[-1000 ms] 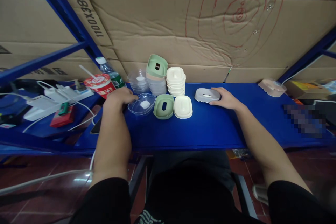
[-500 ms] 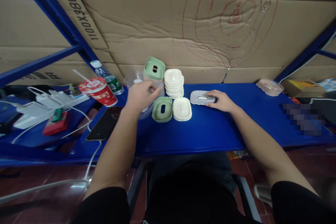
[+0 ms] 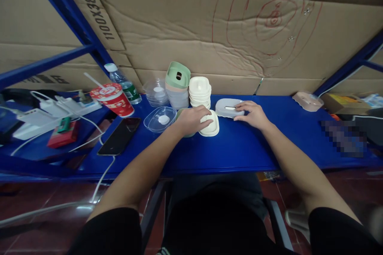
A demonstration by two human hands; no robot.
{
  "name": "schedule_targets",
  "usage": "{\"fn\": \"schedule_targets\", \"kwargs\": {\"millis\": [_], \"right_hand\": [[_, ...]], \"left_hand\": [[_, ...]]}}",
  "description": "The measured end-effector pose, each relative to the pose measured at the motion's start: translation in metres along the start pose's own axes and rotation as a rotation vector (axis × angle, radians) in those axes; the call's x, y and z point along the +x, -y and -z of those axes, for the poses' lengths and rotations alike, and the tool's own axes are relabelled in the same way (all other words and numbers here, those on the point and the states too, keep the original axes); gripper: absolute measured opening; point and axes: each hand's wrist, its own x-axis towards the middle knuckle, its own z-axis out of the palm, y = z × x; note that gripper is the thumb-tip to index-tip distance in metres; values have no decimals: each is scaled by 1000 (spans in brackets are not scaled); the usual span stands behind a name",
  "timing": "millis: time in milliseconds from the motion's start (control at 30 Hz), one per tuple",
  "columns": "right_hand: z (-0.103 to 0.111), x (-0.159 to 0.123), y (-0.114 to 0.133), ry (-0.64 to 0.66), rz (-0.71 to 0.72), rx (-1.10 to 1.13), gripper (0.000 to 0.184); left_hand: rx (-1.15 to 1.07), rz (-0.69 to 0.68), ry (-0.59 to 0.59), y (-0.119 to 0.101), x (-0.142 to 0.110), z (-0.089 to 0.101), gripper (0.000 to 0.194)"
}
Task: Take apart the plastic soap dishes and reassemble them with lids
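Observation:
My right hand point(image 3: 251, 114) grips the right end of a pale grey rounded box point(image 3: 220, 108) with a slot in its top, thumb at the front and fingers on top. My left hand point(image 3: 194, 120) is over the left part of a single cream lid point(image 3: 213, 128), its thumb and fingertips apart; whether they touch the lid is unclear. Under that hand and wrist a green slotted piece point(image 3: 189, 134) is mostly hidden. Behind it stand a stack of cream lids point(image 3: 200, 87) and a stack of boxes topped by a green slotted piece point(image 3: 178, 74).
Clear plastic lids or tubs point(image 3: 160, 119) lie to the left, near a black phone point(image 3: 119, 137), a red paper cup point(image 3: 112, 99) and a water bottle point(image 3: 127, 87). A pinkish box point(image 3: 308, 101) is at the far right. Cardboard point(image 3: 179, 20) walls the back.
My left hand has moved right, from beside the stacked boxes to over the single cream lid, uncovering the clear plastic pieces. My right hand stays at the grey box.

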Motion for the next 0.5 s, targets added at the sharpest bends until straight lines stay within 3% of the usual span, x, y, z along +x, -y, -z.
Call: {"fn": "schedule_targets", "kwargs": {"millis": [133,300,500], "right_hand": [[-10,1,21,-49,11,94,56],[-29,-1,52,-95,3,214,52],[-36,-3,54,-149,-72,309,51]], "left_hand": [[-50,79,-52,-2,2,2,46],[-222,234,-96,-3,3,1,97],[-511,274,-139,-1,5,-9,109]]}}
